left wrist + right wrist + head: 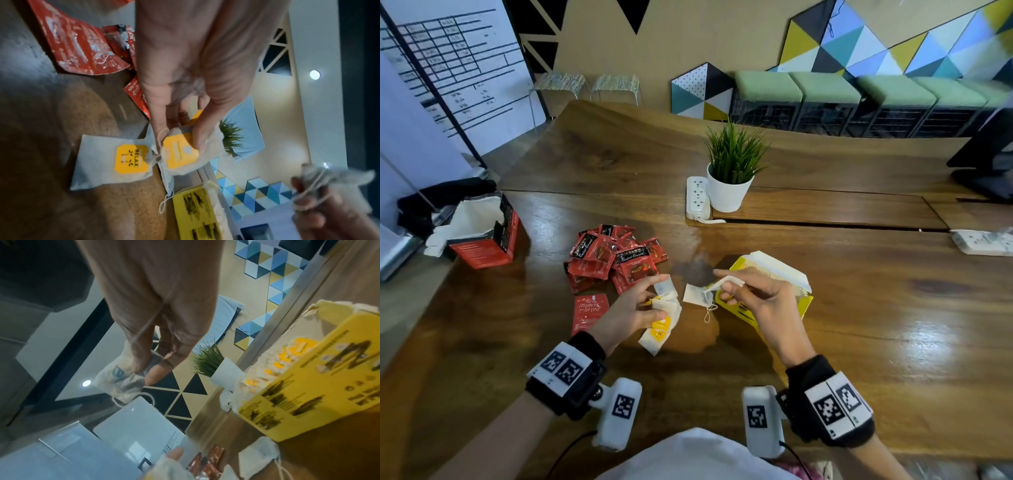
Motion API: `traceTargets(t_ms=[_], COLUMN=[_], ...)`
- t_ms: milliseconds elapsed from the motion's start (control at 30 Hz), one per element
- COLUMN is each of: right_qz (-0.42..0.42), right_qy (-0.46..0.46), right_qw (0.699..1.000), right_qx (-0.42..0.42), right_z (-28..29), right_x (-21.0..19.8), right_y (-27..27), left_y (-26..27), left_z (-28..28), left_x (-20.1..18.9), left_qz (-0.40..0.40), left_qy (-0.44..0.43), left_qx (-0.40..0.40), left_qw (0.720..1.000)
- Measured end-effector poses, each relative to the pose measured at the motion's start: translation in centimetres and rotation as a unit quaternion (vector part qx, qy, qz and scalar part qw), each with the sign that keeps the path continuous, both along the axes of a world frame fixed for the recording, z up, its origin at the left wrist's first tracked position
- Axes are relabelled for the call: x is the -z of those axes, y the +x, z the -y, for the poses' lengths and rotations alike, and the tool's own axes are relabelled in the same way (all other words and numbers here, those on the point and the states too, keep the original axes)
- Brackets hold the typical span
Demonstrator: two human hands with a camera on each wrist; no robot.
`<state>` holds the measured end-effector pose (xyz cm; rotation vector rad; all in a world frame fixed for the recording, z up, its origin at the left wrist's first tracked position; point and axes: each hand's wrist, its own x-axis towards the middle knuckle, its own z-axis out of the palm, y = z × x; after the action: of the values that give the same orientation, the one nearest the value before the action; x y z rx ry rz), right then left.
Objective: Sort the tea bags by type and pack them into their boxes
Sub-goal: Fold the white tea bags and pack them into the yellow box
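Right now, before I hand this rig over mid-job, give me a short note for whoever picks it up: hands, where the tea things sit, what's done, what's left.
Left hand: holds a small bunch of white tea bags with yellow tags.
Right hand: pinches one white tea bag just in front of the yellow box.
Yellow box: open, already holds some white bags. One more white bag lies on the table beside it.
Red box: open, far left. Red sachets lie in a loose pile on the table, unpacked.
Left: put the white bags in the yellow box, then the red sachets in the red box.
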<state>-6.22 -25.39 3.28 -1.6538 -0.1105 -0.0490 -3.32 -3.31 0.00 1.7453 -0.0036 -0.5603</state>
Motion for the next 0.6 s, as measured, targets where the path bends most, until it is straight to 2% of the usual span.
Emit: traceTargets(t_ms=[67,133,300,367,500,600], right_qz=[0.01,0.01,-0.039,-0.064,-0.067,-0.014], right_qy=[0.021,0.026,-0.097,-0.111,-0.081,-0.105], right_qw=[1.0,0.999,0.994,0.991,0.993,0.994], right_qx=[0.005,0.019,0.039,0.046,0.058,0.007], right_z=[-0.1,-0.1,0.2,0.2,-0.3,-1.3], right_x=[-1.0,-1.5,0.3,1.6,2.0,1.6], right_y=[-0.2,-0.2,0.6,0.9,1.0,0.8], left_y=[-0.2,-0.2,0.2,0.4,0.8,0.6], left_z=[0.3,0.6,1.5,1.8,2.1,2.7], left_x=[0.2,0.7,0.3,0.0,0.8,0.9], left_qz=[0.029,0.027,0.03,0.024,-0.086,-0.124], left_qy=[0.041,0.037,-0.024,-0.049,-0.15,-0.195], left_qx=[0.012,-0.011,-0.053,-0.057,-0.089,-0.093], left_qw=[0.999,0.999,0.998,0.997,0.981,0.968])
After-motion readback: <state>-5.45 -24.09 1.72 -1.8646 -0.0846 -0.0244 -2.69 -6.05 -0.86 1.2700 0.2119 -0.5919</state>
